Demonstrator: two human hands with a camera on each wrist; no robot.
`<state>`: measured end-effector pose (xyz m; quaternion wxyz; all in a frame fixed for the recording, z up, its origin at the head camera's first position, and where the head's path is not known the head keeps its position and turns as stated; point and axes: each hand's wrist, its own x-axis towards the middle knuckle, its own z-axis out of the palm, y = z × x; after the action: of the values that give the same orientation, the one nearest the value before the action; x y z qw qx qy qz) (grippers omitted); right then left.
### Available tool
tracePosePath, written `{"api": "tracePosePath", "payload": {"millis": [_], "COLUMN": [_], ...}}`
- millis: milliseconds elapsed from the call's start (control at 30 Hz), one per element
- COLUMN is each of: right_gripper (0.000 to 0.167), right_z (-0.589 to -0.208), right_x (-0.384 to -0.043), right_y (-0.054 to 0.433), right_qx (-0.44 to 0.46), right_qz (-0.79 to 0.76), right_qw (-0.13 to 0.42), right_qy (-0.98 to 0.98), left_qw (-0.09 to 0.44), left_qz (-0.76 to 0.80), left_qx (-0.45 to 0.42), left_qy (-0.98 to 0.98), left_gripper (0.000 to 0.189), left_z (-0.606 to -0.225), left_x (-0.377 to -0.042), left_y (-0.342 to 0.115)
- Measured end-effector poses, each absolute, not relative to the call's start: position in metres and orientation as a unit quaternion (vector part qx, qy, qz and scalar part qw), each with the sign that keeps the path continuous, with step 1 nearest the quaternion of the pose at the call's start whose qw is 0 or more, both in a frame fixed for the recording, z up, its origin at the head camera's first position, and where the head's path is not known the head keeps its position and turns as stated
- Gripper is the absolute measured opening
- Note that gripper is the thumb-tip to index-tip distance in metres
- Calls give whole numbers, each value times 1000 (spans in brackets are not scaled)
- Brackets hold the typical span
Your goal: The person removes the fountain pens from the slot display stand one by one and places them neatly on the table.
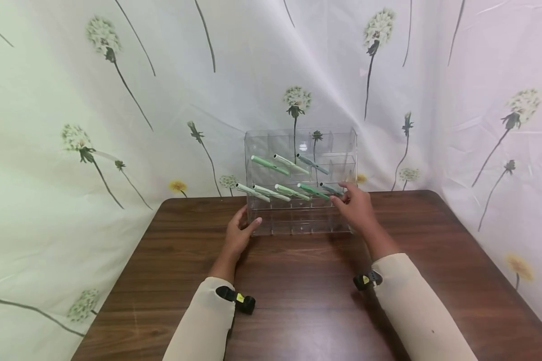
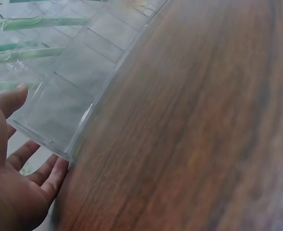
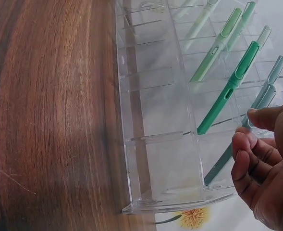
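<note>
A clear plastic pen rack (image 1: pixel 302 215) with tiered compartments stands against the backdrop at the back of the table. At its right end my right hand (image 1: pixel 356 206) pinches a grey-blue pen (image 3: pixel 221 162) between thumb and fingertips; the pen's lower end lies within the rack's end compartment. A bright green pen (image 3: pixel 230 91) slants in the compartment beside it, with paler pens further along that row. My left hand (image 1: pixel 239 235) is at the rack's left end, fingers extended along the side wall and thumb raised at the front.
Higher on the rack lie a light green pen (image 1: pixel 269 165), a pale pen (image 1: pixel 291 164) and a grey-blue pen (image 1: pixel 312 163). The rack sits on a brown wooden table (image 1: pixel 293 291). A flower-printed cloth (image 1: pixel 162 100) hangs close behind and along both sides.
</note>
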<state>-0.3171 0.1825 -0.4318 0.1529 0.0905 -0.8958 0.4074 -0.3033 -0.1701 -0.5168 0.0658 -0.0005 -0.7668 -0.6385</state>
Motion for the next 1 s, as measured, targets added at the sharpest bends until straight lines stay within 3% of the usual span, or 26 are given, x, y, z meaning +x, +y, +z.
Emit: {"api": "tracePosePath", "payload": {"millis": [567, 1000], "right_gripper": [48, 42], "right_z": [-440, -435], "right_x": [-328, -331], "right_y": [180, 174], "right_qx": [82, 64], "right_qz": [420, 483], "right_qw": [104, 69], "right_qy": [-898, -870], "left_qw": [115, 95], "left_qz": [-612, -600], "left_qx": [-17, -20], "left_qy": [-782, -794], "left_gripper": [67, 71], "left_z": [-523, -525], "left_x": [-304, -303], "left_y": [-168, -171]}}
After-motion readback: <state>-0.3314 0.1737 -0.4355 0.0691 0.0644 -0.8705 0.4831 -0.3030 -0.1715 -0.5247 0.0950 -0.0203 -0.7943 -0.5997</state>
